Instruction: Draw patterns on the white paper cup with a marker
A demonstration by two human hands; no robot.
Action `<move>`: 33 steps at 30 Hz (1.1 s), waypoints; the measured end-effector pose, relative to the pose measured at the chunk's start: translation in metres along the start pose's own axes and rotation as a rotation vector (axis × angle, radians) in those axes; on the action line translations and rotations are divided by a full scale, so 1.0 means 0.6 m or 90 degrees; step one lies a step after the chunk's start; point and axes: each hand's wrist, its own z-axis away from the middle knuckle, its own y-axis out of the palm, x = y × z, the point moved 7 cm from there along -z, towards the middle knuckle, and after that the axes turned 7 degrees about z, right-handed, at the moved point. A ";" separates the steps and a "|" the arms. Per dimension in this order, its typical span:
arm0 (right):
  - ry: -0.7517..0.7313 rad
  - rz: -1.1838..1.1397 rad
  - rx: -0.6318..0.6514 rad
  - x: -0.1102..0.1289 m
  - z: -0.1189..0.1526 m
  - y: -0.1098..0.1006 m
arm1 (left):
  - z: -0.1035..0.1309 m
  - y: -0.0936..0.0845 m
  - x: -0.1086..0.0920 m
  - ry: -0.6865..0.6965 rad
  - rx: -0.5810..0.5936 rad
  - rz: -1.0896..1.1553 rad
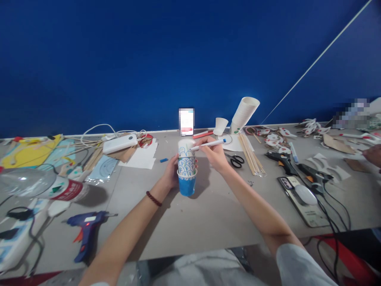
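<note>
In the middle of the table stand stacked paper cups (187, 186), blue at the bottom and covered higher up with a blue scale-like pattern on white. My left hand (172, 171) is wrapped round the left side of the cups, its fingers partly hidden behind them. My right hand (214, 154) grips a white marker (210, 144) with a blue end pointing right. The marker's tip is at the upper right of the top cup; whether it touches cannot be made out. A small blue cap (164, 160) lies left of the cups.
Behind the cups a lit phone (186, 122) leans against the blue wall. Scissors (237, 160), wooden sticks (250, 155) and a tall stack of white cups (244, 114) lie right. A blue glue gun (86, 230) and a bottle (44, 184) are left. Another person's hand (373, 155) shows far right.
</note>
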 end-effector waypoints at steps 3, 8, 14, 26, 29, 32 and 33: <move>0.006 0.006 0.006 -0.002 0.000 0.001 | -0.001 -0.001 -0.001 0.002 -0.001 0.001; 0.002 0.014 0.011 -0.002 0.000 0.002 | -0.001 -0.001 0.000 -0.004 -0.001 0.002; 0.012 0.026 0.013 -0.001 0.001 0.002 | -0.001 -0.002 0.000 -0.002 -0.006 -0.001; 0.015 0.037 0.002 -0.005 -0.001 0.000 | 0.001 -0.005 0.002 -0.009 -0.004 0.005; 0.009 0.037 0.001 -0.006 -0.001 -0.001 | 0.002 0.000 0.002 -0.009 0.001 0.002; 0.012 0.040 -0.008 -0.008 -0.002 -0.003 | 0.002 0.001 0.002 -0.008 0.002 0.001; 0.013 0.041 -0.011 -0.009 -0.002 -0.004 | 0.001 0.001 0.002 -0.008 0.002 0.001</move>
